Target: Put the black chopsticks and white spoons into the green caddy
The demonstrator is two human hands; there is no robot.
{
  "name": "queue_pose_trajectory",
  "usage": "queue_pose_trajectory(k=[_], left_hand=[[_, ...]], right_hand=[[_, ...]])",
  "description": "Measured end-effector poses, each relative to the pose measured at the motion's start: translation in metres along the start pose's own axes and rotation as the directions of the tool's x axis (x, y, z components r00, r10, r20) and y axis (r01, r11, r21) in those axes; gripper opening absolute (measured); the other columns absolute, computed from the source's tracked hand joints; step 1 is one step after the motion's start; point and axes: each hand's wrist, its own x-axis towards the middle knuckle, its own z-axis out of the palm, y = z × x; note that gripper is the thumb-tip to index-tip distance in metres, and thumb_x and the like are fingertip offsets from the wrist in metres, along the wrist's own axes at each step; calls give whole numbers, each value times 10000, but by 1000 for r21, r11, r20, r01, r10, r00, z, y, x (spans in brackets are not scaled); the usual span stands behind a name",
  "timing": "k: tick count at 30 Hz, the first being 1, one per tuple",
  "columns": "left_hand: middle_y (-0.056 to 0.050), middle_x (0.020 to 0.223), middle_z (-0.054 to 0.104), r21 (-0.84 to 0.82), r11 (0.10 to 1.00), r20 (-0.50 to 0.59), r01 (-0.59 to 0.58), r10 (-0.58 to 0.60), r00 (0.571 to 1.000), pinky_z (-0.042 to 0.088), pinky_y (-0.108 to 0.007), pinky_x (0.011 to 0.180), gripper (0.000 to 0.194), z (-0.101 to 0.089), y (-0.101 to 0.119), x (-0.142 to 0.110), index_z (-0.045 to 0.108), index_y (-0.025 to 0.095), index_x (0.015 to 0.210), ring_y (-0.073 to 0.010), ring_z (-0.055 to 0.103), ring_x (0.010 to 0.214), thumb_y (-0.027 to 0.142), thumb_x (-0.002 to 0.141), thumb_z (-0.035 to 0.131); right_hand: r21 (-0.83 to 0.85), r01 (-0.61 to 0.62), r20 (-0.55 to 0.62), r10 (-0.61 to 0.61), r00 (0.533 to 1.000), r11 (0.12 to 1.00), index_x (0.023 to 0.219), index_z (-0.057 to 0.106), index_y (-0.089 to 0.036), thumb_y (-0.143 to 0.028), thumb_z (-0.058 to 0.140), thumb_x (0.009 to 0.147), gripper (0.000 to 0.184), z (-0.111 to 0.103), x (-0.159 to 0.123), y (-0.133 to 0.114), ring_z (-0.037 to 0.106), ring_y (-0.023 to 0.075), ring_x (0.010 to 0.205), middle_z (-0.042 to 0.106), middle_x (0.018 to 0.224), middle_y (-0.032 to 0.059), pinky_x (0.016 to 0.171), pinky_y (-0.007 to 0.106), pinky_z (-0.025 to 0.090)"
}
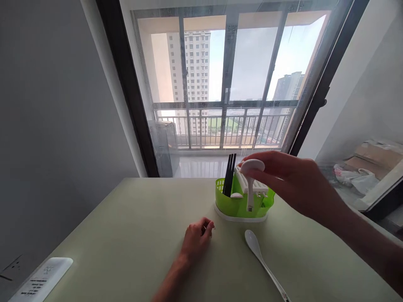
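A green cutlery holder (234, 203) on a white base stands at the middle of the pale green table (132, 235). Black chopsticks (229, 174) stick up from its left compartment, and white utensils lie in the right one. My right hand (286, 176) is closed on a white spoon (251, 178), bowl up and handle pointing down over the holder. My left hand (197, 239) rests on the table left of the holder, fingers curled loosely with nothing visible in them. A second white spoon (261, 258) lies on the table in front of the holder.
A white remote control (42, 280) lies at the table's near left corner. Behind the table is a large glass balcony door (220, 84). Cardboard and plastic bags (362, 172) sit on the floor to the right.
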Motion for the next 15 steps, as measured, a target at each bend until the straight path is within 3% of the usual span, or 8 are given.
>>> queue_pose_trajectory(k=[3,7,15], left_hand=[[8,692,688,-17,1000,5,5,-5,1000,398,-238,619,378,0,0,-1,689,211,870,-137,588,613,466,987,437],[2,695,693,-21,1000,9,9,-9,1000,398,-240,614,383,-1,2,-2,696,210,866,-139,584,614,468,981,437],[4,678,679,-22,1000,11,8,-8,1000,388,-240,599,366,1,-1,-1,703,215,840,-138,563,603,455,968,459]], right_hand=[[28,22,-24,-21,999,999,1099,744,-261,-557,700,900,360,11,12,11,783,246,904,813,1017,27,813,354,637],[-5,47,-83,-47,995,999,1081,710,-240,-558,635,947,353,33,20,26,782,247,934,806,1015,41,830,359,630],[-99,171,143,-156,977,980,1080,653,-231,-389,520,1044,210,98,6,69,767,212,880,793,977,56,741,293,579]])
